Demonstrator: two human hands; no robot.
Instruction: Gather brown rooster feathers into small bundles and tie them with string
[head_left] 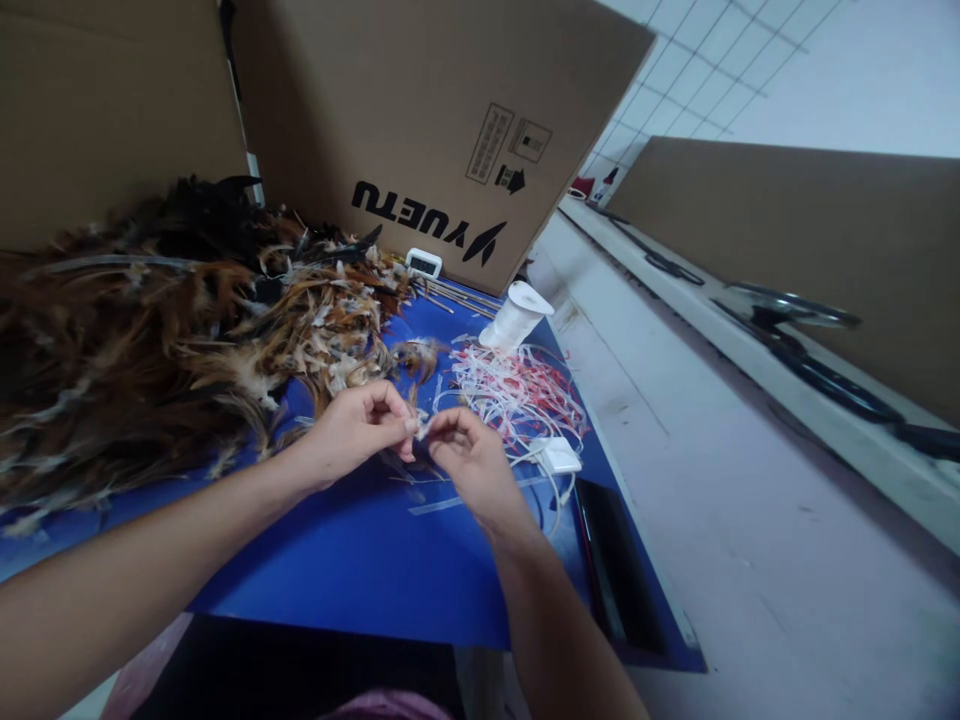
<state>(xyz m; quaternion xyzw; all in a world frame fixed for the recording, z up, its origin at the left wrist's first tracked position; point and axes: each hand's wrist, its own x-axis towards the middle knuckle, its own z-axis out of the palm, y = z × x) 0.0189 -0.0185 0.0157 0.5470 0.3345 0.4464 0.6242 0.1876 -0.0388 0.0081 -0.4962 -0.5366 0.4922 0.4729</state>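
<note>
white spool (516, 318) taken as landmark; it stands on my blue worktop (360, 585).

my left grip (367, 422): nearer me than the spool and to its left. thumb and fingertips pinched closed on a small pale tuft (422, 424), only a scrap of it showing past the fingers. my right grip (474, 468): nearer me than the spool, slightly left of it, fingertips drawn close together at the tuft's other side. whether they pinch anything, i cannot tell; the ends are too small and blurred. the tuft itself lies between my two hands, on the near left side of the spool.

well left of the spool: a broad feather pile (225, 340), brown, black and cream. between pile and spool, a loose brown feather cluster (418, 358).

just on the near side of the spool: a tangle of red and white strips (517, 390). nearer me again, a white adapter (558, 455) with a pale cable. further toward me from the spool and to its right, a dark flat object (619, 565).

just left of the spool and beyond: thin sticks (459, 297) and a small white display (424, 263). behind the spool: a cardboard box (427, 110), its "yuetu" lettering upside down to me.
</note>
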